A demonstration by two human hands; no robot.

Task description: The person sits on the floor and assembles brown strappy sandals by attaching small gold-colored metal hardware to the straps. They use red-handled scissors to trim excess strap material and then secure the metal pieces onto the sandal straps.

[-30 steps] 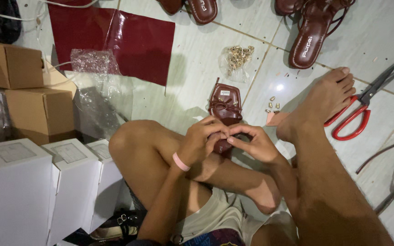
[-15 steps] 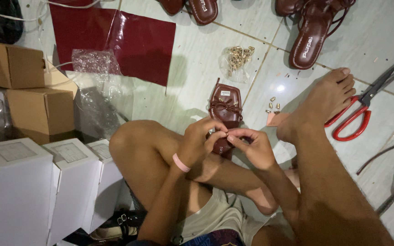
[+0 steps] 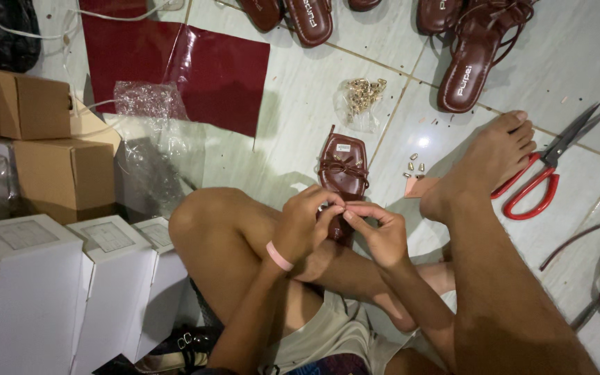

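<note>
A dark brown strappy sandal (image 3: 343,167) lies on the tiled floor in front of me, its heel end under my fingers. My left hand (image 3: 305,226), with a pink band at the wrist, pinches something small at the sandal's heel strap. My right hand (image 3: 382,232) meets it there, fingertips touching the same spot. What sits between the fingers is too small to make out. A few small brass studs (image 3: 414,167) lie on the tile right of the sandal, beside my bare right foot (image 3: 489,163).
Red-handled scissors (image 3: 546,173) lie to the right of the foot. A clear bag of brass fittings (image 3: 361,101) and a dark red leather sheet (image 3: 196,66) lie further off. More brown sandals (image 3: 468,69) line the top. White boxes (image 3: 50,271) and cardboard boxes (image 3: 57,167) stand at left.
Both hands have shifted slightly along the sandal's heel strap, with the fingertips now pressed closer together. The sandal and the legs stay put.
</note>
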